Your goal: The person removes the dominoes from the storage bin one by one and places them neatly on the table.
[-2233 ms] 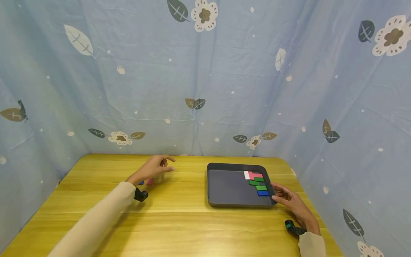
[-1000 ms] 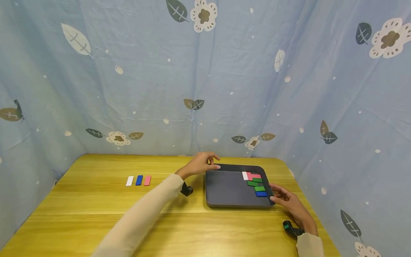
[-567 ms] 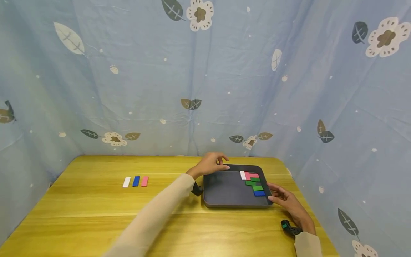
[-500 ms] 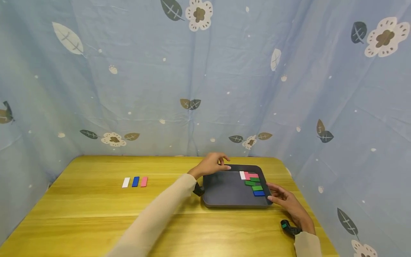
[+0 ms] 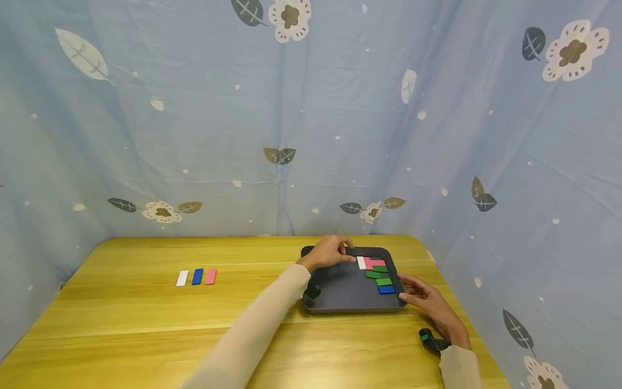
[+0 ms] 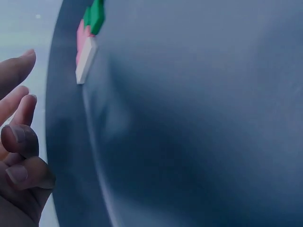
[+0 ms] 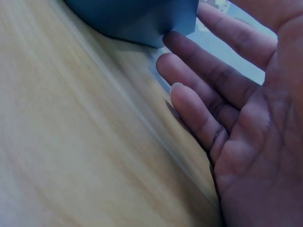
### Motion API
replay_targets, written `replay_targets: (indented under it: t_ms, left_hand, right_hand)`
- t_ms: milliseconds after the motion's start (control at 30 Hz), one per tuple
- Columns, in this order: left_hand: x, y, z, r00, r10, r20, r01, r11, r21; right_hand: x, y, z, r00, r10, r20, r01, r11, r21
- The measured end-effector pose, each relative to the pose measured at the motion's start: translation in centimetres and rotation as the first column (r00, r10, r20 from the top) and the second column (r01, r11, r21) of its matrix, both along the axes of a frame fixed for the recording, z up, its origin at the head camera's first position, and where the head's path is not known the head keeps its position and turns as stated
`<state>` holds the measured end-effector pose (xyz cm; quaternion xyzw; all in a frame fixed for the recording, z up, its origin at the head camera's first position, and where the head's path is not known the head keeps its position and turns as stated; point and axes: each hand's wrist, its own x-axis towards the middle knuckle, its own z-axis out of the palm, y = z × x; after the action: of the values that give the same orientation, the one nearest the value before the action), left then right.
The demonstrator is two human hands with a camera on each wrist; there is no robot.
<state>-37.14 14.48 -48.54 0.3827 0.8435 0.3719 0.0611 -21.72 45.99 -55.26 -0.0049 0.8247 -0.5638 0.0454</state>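
My left hand (image 5: pixel 329 252) is over the back-left part of the dark tray (image 5: pixel 335 296), fingers loosely bent, thumb and index finger apart with nothing between them. Just right of its fingertips lies a white block (image 5: pixel 361 263), against pink blocks (image 5: pixel 374 262); the left wrist view also shows this white block (image 6: pixel 86 60) beside the hand (image 6: pixel 21 170). Green blocks (image 5: pixel 372 274) and a blue block (image 5: pixel 386 289) lie nearer the tray's right front. My right hand (image 5: pixel 432 305) rests relaxed fingertips against the tray's right side; its palm (image 7: pixel 255 137) is empty.
On the wooden table (image 5: pixel 146 313), left of the tray, a white block (image 5: pixel 182 278), a blue block (image 5: pixel 197 276) and a pink block (image 5: pixel 211 276) lie in a row. A patterned blue curtain (image 5: pixel 218 135) hangs behind the table and along its sides.
My left hand has moved right, from near the loose blocks on the table to over the tray. My right hand stays at the tray's side. The head view has shifted slightly.
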Motion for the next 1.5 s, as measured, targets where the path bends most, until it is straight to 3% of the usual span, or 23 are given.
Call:
replay_targets:
  t_ms: [167, 400, 567, 867, 1500]
  left_hand:
    - [0.2, 0.8, -1.0, 1.0, -0.024, 0.013, 0.024, 0.999, -0.023]
    - [0.2, 1.8, -1.9, 0.998, -0.012, 0.057, 0.017, 0.996, -0.092]
    - [-0.1, 2.5, -2.5, 0.999, 0.001, 0.053, 0.007, 0.99, -0.141]
    - [0.7, 3.4, -2.6, 0.997, 0.062, 0.034, -0.054, 0.976, -0.21]
    - [1.0, 3.5, -3.0, 0.994, 0.103, 0.042, -0.092, 0.974, -0.207]
  right_hand:
    - [-0.1, 0.1, 0.0, 1.0, 0.006, -0.01, -0.006, 1.0, -0.007]
    - [-0.1, 0.1, -0.1, 1.0, -0.005, -0.015, 0.004, 1.0, -0.009]
    - [-0.1, 0.2, 0.0, 1.0, -0.004, -0.031, 0.004, 1.0, -0.002]
    - [-0.1, 0.1, 0.1, 0.998, 0.002, -0.066, -0.001, 1.0, 0.013]
    - [0.2, 0.0, 0.1, 0.999, -0.017, -0.041, 0.016, 1.0, -0.014]
